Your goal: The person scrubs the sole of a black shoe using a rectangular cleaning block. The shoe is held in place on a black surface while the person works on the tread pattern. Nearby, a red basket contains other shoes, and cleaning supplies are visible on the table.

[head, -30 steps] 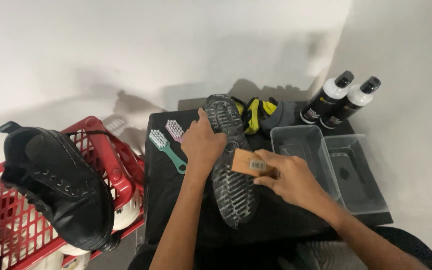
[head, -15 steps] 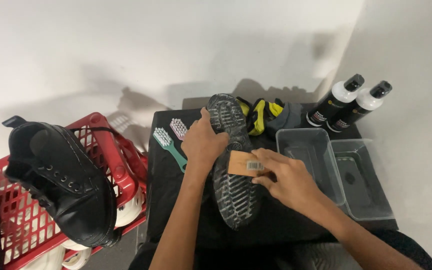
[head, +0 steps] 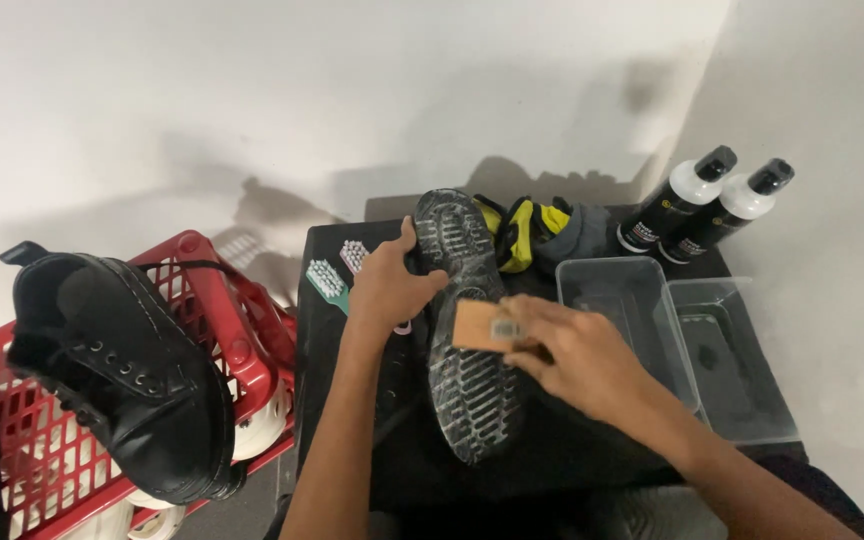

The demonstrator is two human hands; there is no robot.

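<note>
A black boot [head: 467,385] lies sole-up on a small black table [head: 352,400] in the head view, its wet treaded sole facing me. My left hand [head: 387,285] grips the boot's side near the toe end. My right hand [head: 577,360] presses a wooden-backed brush [head: 482,325] onto the middle of the sole.
A second black boot [head: 117,375] rests on a red basket [head: 222,300] at the left. Two small brushes [head: 337,270] lie left of my left hand. Two clear tubs [head: 687,345], two black bottles with white shoulders [head: 707,205] and a yellow-grey cloth bundle [head: 542,230] sit at the right and back.
The brush and my right hand have slid slightly left and down along the sole. My left hand keeps its grip on the boot.
</note>
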